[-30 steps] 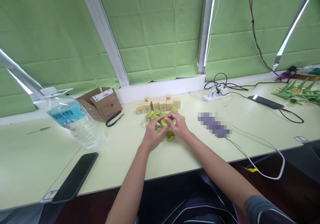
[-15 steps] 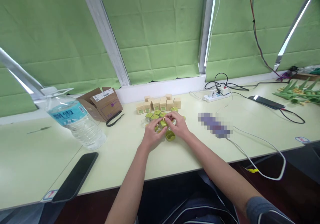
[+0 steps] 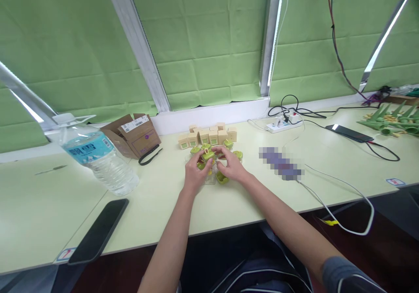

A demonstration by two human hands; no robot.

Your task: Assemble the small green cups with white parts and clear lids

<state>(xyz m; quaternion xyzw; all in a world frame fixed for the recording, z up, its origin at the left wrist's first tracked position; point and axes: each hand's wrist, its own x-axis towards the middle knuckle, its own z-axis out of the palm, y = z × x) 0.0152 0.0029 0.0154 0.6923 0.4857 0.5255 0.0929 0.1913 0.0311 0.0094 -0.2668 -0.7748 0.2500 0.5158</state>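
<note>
My left hand [image 3: 194, 173] is closed around a small green square container [image 3: 207, 155] with a yellow loop on top. Close by on the right, my right hand [image 3: 230, 164] curves with its thumb and fingers apart and nothing visible between them; its fingertips are near the container, and contact is unclear. Under and around both hands lie more green pieces, partly hidden by the fingers. A green open piece [image 3: 222, 178] rests just below my right hand, beside a clear plastic piece [image 3: 211, 179]. Another green piece [image 3: 228, 144] lies beyond the right fingers.
Several small tan boxes [image 3: 213, 136] stand behind the hands. To the left are a cardboard box [image 3: 139, 138], a large water bottle [image 3: 98, 157] and a black phone [image 3: 98, 232]. A power strip [image 3: 284, 126], cables and another phone [image 3: 348, 133] lie right.
The green container has moved slightly left and away from me, with its yellow loop now showing on top. My right hand's thumb and fingers have spread from it.
</note>
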